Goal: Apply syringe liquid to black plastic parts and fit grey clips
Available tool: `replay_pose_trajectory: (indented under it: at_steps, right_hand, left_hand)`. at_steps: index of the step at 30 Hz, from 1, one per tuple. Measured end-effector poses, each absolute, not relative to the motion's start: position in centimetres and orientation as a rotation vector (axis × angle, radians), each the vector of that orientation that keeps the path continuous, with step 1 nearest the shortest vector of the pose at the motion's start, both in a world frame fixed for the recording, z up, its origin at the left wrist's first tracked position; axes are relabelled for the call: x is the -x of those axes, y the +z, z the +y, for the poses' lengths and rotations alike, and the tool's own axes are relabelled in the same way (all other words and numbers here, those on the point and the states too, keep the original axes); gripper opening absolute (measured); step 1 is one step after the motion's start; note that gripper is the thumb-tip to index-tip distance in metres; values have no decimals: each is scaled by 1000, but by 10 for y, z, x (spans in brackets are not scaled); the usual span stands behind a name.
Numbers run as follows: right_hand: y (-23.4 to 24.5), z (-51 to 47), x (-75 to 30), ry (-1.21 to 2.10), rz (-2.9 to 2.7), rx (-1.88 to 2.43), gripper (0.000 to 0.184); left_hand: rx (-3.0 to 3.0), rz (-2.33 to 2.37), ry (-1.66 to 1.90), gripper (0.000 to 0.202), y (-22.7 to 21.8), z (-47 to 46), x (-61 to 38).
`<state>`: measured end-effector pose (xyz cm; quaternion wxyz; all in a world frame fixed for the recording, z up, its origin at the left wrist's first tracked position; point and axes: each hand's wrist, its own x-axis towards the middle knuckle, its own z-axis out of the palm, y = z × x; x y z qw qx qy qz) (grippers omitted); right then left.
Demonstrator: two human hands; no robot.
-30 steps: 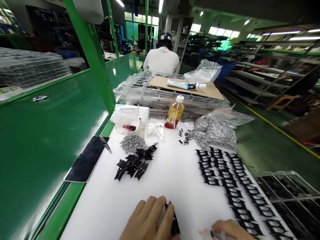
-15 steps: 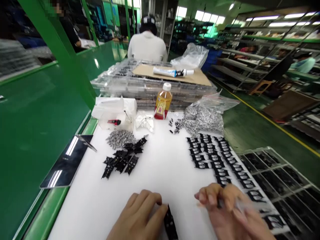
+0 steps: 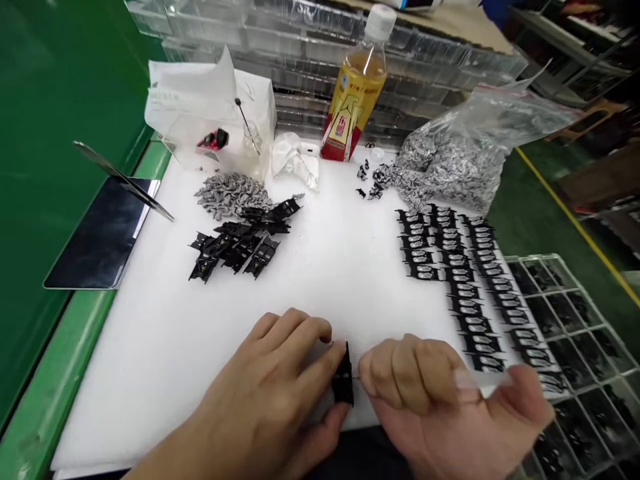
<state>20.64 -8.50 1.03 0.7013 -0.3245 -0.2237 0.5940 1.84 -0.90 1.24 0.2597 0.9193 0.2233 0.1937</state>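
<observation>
My left hand (image 3: 280,387) pinches a small black plastic part (image 3: 343,377) upright between thumb and fingers, near the front edge of the white mat (image 3: 330,280). My right hand (image 3: 445,407) is curled round a thin clear applicator (image 3: 483,380) whose fine tip touches the part's right side. A loose heap of black parts (image 3: 240,243) lies at mid-left beside a pile of small grey metal pieces (image 3: 230,195). Rows of black parts with metal inserts (image 3: 460,280) run along the right of the mat.
A clear bag of grey metal pieces (image 3: 460,160), a tea bottle (image 3: 355,93) and a white box (image 3: 210,120) stand at the back before stacked clear trays (image 3: 300,40). A phone (image 3: 97,243) with tweezers (image 3: 123,180) lies left. A clear compartment tray (image 3: 575,333) lies right.
The camera has tilted down and closer to the mat. My right hand moved left and brought the applicator's tip to the black part. My left hand stood the part upright.
</observation>
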Motion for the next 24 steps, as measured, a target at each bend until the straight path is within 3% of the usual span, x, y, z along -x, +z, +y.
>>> replay_pose_trajectory:
  at_steps: [9,24]
  right_hand:
    - [16,-81,-201,1315,-573,763,55]
    - [14,-85,-203,1333,-604,768,54]
  left_hand:
    - [-2512,590,540,39,8,-8,-20]
    - [-2531,573,507,37,9,-6,-20]
